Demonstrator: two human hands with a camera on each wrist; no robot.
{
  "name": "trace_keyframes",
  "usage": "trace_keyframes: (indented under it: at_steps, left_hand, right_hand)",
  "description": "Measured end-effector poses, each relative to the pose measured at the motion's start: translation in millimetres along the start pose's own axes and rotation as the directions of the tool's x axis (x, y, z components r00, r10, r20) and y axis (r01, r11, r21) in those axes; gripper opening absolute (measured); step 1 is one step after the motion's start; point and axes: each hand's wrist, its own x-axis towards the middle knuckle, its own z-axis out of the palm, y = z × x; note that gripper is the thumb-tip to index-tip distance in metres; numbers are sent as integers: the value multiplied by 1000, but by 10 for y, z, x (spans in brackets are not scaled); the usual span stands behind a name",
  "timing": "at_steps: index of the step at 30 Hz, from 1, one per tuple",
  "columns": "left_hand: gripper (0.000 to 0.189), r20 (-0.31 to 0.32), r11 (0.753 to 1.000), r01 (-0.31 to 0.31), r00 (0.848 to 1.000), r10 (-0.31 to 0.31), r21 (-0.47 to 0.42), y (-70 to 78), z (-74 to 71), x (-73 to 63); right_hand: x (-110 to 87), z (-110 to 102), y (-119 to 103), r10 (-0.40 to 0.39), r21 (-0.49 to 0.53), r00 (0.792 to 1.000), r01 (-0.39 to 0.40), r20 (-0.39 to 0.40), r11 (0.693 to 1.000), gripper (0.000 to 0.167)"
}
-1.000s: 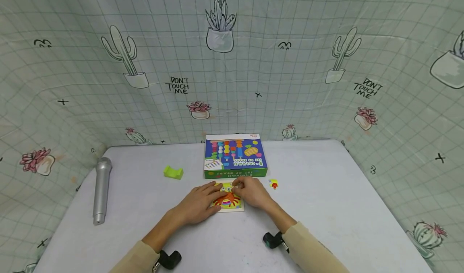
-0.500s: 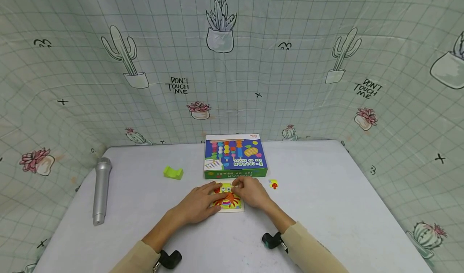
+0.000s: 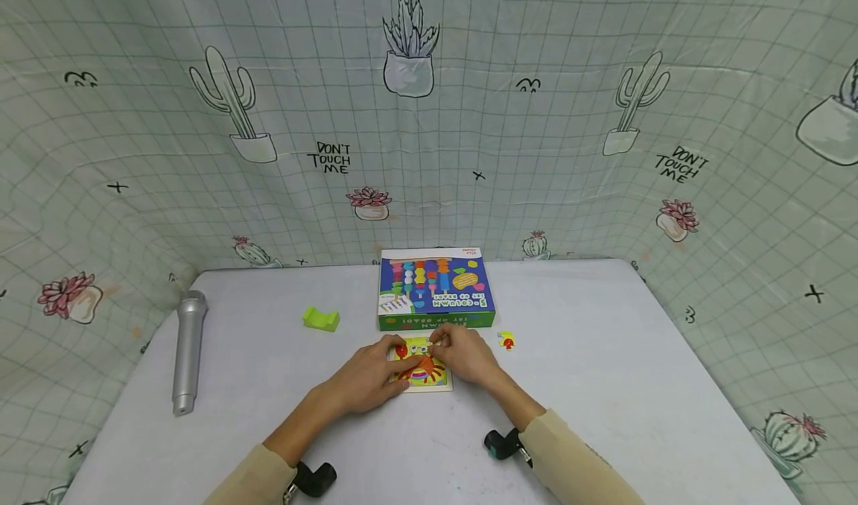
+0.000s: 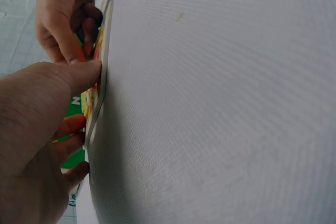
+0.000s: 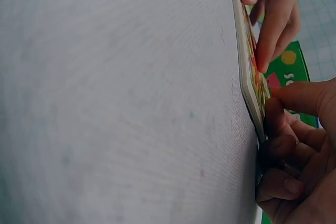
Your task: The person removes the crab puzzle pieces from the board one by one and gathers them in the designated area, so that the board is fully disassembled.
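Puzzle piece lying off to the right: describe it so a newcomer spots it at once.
On the white table, find the blue and green box near the back edge. Just off its near right corner, to the right of the right hand, lies the small loose piece. Yellow with a red patch, it lies apart from the crab puzzle, untouched.

Box [image 3: 436, 289] blocks puzzle [image 3: 427, 377] from frame top; left grip [image 3: 367, 378] and right grip [image 3: 465, 354] crowd its sides. Open lane: bench [image 3: 412, 449] between forearms [image 3: 299, 426], bottom centre. Right of loose piece [image 3: 506, 340], clear to bench edge. Frame left: green block [image 3: 321, 319], silver cylinder [image 3: 188, 352] in the way.
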Motion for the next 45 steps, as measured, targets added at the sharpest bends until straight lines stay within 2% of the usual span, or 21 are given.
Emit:
trace_keyframes:
  at_steps: [9,18,27,33,40,45]
  left_hand:
    - [48,-3,1000,-4,1000,4,-23,7,-12,-4]
    - [47,-11,1000,-9,1000,8,-25,1,-13,-4]
    - [48,1,1000,10,1000,-10,-29,6,1,1]
    - [48,-4,999,5,1000,-5,-35,-5,3,-1]
    - [46,-13,1000,-13,1000,12,-23,-14,6,-11]
    - [47,-6,999,-2,1000,2,-37,-6,6,-13]
  right_hand:
    - [2,29,19,-5,43,999,7,-44,999,12]
    - [-4,6,19,3,107,1000,-1,-16,994,10]
    - [-41,-95,43,16,300,999,-29,43,954,9]
    - [-103,-208,108,24,367,999,-39,47,929,11]
    - [-178,-360,263,64,363,997,-72,34,929,10]
    - [-232,-474,387,140,323,990,-135,7,937,9]
